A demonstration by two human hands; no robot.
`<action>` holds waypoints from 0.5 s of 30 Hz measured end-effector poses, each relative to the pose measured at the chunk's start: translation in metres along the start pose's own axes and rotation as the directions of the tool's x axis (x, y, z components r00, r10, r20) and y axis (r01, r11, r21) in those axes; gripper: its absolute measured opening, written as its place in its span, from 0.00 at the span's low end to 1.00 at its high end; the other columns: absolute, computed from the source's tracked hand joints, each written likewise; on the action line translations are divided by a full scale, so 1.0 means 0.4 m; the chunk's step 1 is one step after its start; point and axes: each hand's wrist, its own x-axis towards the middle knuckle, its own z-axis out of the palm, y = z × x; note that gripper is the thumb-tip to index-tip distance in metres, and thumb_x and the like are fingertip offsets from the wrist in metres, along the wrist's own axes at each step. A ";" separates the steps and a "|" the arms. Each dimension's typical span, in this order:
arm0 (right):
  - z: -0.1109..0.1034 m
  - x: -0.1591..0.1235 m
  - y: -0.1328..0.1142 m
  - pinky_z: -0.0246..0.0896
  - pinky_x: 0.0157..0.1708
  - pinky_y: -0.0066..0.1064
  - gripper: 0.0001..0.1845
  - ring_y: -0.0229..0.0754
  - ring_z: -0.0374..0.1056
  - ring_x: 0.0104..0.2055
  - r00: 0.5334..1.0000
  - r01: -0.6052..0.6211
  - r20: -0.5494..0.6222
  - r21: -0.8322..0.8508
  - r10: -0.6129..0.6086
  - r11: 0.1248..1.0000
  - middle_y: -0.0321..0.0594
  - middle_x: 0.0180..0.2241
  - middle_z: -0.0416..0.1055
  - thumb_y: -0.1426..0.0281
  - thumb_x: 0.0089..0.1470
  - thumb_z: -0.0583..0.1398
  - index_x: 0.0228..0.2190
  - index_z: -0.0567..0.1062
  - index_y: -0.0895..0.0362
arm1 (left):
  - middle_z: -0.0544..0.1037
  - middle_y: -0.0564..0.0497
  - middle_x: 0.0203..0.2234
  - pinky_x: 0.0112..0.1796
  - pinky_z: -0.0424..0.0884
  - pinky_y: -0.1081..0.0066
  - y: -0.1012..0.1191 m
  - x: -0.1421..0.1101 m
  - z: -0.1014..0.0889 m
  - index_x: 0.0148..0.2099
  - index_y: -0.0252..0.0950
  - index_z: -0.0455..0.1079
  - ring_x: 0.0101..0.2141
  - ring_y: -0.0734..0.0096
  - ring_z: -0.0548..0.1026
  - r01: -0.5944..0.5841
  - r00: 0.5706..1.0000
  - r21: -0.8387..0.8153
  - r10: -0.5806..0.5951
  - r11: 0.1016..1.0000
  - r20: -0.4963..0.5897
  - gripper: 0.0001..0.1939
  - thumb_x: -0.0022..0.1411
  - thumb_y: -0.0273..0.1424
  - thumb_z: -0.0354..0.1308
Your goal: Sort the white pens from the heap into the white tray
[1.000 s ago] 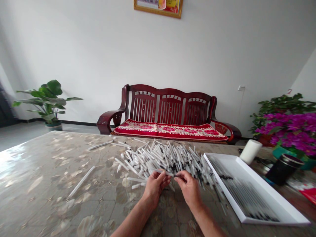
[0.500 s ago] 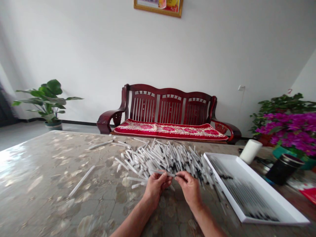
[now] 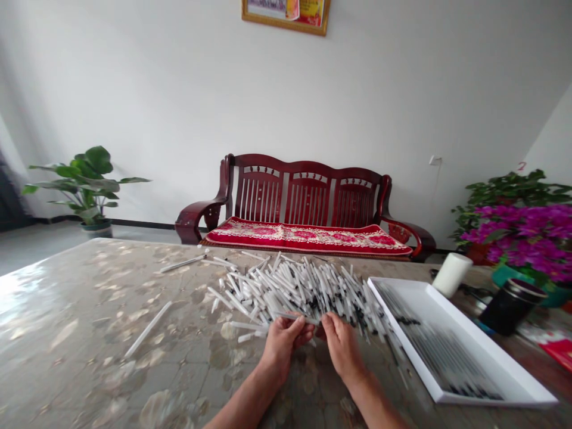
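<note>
My left hand [image 3: 285,341] is closed around a slim translucent pen [image 3: 308,320], which lies nearly level above the table. The pen's right end is pinched between the thumb and fingers of my right hand [image 3: 340,342], and that tip is hidden by the fingers. Just beyond both hands spreads a heap of whitish pen tubes [image 3: 286,280], several with black ends. To the right of my right hand, a shallow white tray [image 3: 487,345] holds a row of clear pens with dark ends [image 3: 447,351].
A lone white tube [image 3: 148,329] and another pen [image 3: 183,263] lie on the patterned table [image 3: 89,310] at the left. Behind the tray stand a white roll [image 3: 453,274], a black cup [image 3: 512,307] and purple flowers [image 3: 522,232]. A wooden bench [image 3: 308,196] is beyond the table.
My right hand has shifted slightly, its fingers now closed further over the pen's right end. My left hand keeps its grip in nearly the same place.
</note>
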 end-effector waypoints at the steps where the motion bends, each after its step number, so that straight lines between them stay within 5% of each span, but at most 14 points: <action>1: -0.003 -0.001 -0.002 0.57 0.24 0.27 0.29 0.42 0.70 0.24 1.000 0.016 0.011 0.012 -0.016 1.000 0.38 0.21 0.74 0.49 0.65 0.45 0.26 0.73 0.53 | 0.81 0.48 0.21 0.29 0.77 0.74 0.000 0.000 0.000 0.29 0.32 0.74 0.24 0.69 0.80 -0.002 1.000 -0.004 0.002 1.000 -0.001 0.15 0.44 0.31 0.76; 9: -0.007 -0.004 0.005 0.55 0.22 0.29 0.31 0.41 0.65 0.20 0.997 -0.033 0.072 0.065 0.029 0.997 0.36 0.16 0.68 0.50 0.65 0.44 0.19 0.68 0.52 | 0.81 0.48 0.21 0.27 0.76 0.75 -0.004 -0.001 0.000 0.29 0.32 0.73 0.24 0.70 0.80 0.022 1.000 0.010 -0.022 1.000 0.016 0.17 0.41 0.32 0.77; 15: -0.006 -0.003 0.006 0.57 0.24 0.27 0.21 0.40 0.67 0.24 0.997 0.048 0.064 0.070 -0.053 0.996 0.33 0.21 0.70 0.51 0.62 0.52 0.28 0.72 0.52 | 0.81 0.49 0.20 0.28 0.77 0.75 -0.003 0.001 0.000 0.29 0.32 0.74 0.24 0.70 0.80 0.008 1.000 0.013 -0.008 1.000 0.001 0.15 0.44 0.31 0.76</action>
